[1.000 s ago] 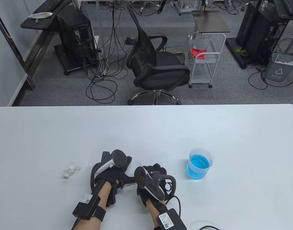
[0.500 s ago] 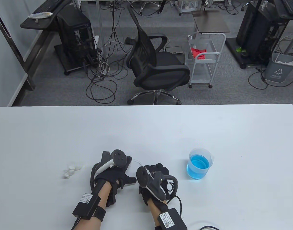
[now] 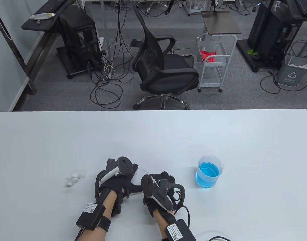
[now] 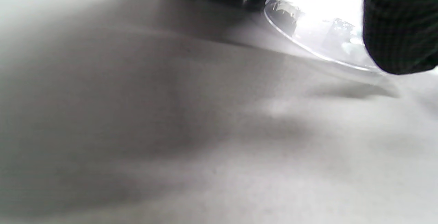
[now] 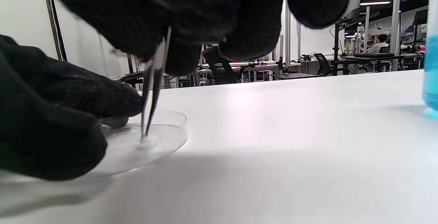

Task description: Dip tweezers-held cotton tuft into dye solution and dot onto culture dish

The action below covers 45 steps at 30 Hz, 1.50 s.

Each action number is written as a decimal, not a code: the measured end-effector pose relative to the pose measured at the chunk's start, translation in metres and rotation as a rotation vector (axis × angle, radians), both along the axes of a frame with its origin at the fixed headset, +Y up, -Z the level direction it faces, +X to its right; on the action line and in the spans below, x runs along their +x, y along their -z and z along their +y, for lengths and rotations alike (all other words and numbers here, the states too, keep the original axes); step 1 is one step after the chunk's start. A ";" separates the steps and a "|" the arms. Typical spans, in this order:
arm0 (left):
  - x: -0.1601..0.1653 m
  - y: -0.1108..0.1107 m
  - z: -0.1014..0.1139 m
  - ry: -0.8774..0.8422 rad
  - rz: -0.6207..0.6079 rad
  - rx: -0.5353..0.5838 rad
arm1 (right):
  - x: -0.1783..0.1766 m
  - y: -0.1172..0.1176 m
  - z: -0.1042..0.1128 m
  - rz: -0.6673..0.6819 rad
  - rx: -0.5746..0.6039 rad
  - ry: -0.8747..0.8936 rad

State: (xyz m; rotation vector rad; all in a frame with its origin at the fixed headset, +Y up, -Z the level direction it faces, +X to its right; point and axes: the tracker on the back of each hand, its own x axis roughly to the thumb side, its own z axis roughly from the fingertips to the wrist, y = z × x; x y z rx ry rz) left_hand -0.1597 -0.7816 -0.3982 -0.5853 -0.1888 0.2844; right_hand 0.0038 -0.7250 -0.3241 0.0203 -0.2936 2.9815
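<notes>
My right hand grips metal tweezers pointing straight down. Their tips press a small wet cotton tuft onto the floor of the clear culture dish. My left hand holds the dish at its rim; the dish shows in the left wrist view between my fingers, and only an edge of the dish shows in the table view. A beaker of blue dye stands to the right of my right hand, and its blue side shows in the right wrist view.
A small heap of spare white cotton tufts lies on the white table to the left of my left hand. A black cable runs along the table's front edge at right. An office chair stands beyond the far edge.
My right hand shifted slightly right and back left over the dish. The left hand, dish and beaker have not moved.
</notes>
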 end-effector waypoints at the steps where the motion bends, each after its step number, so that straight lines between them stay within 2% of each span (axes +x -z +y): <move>1: 0.000 0.000 0.000 0.000 0.000 0.000 | 0.000 0.000 -0.001 -0.001 -0.011 -0.006; 16: 0.000 0.000 0.000 0.000 0.000 -0.001 | 0.002 0.001 -0.003 -0.021 0.010 -0.018; 29: -0.008 -0.001 0.002 -0.044 -0.013 -0.006 | 0.010 0.002 0.002 -0.034 0.055 0.094; 31: -0.012 -0.005 0.006 -0.063 -0.026 -0.002 | 0.009 0.001 0.005 -0.025 0.068 0.101; 37: -0.039 -0.021 0.034 -0.072 0.042 0.087 | -0.003 -0.013 0.023 0.090 0.119 0.037; 41: -0.059 -0.038 0.049 -0.046 0.084 0.144 | -0.001 -0.032 0.036 0.179 0.137 0.064; 45: -0.069 -0.058 0.060 -0.014 0.101 0.200 | 0.005 -0.052 0.040 0.273 0.123 0.092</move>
